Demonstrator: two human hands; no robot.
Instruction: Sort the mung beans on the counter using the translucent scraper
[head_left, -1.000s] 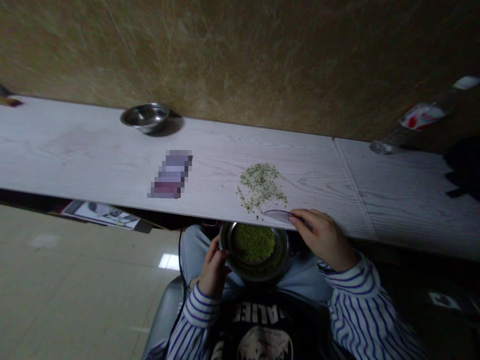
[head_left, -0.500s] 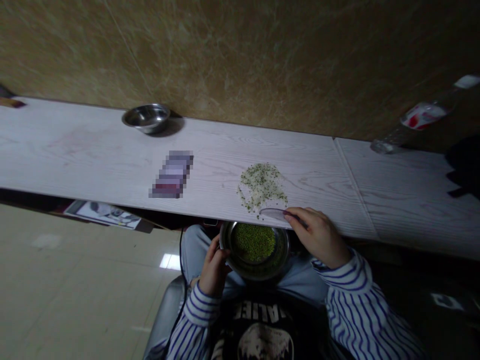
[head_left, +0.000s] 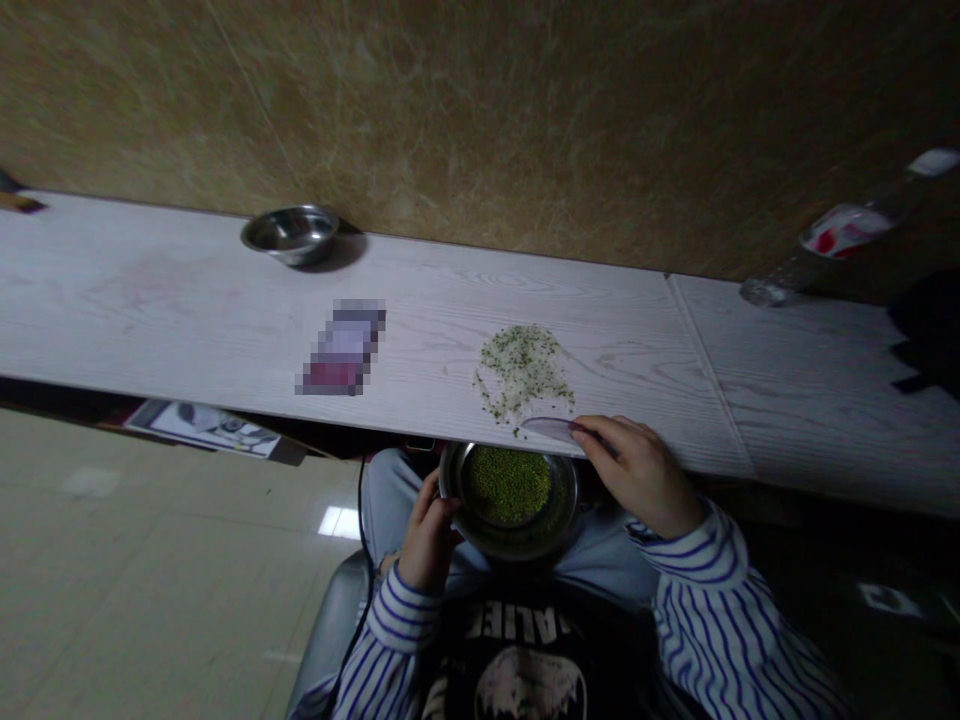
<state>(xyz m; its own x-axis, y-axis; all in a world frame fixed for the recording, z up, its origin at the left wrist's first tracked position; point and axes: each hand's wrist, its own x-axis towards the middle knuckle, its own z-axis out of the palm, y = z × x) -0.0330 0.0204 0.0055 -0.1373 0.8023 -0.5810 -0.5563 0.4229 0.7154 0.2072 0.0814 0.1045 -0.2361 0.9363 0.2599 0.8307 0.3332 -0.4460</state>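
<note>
My left hand (head_left: pixel 427 540) grips the left rim of a steel bowl (head_left: pixel 521 548), which rests at my lap just below the table's front edge. Green mung beans (head_left: pixel 508 485) cover the bowl's bottom. In my right hand (head_left: pixel 637 470) is a thin, translucent purple comb (head_left: pixel 549 428), held by its dark handle. Its blade lies low over the table edge, at the near side of a spread patch of green beans and white grains (head_left: pixel 525 372). A few beans sit loose near the blade's tip. Teeth on the comb are too fine to make out.
A smaller steel bowl (head_left: pixel 291 236) stands against the wall at the back left of the pale table (head_left: pixel 630 330). A blurred-out phone-like object (head_left: pixel 343 347) lies left of the grains. At the right are a clear plastic bottle (head_left: pixel 844 232) and a dark item (head_left: pixel 930 335).
My right hand has moved the comb slightly left along the table's front edge, then stayed nearly still. My left hand and the bowl have not moved.
</note>
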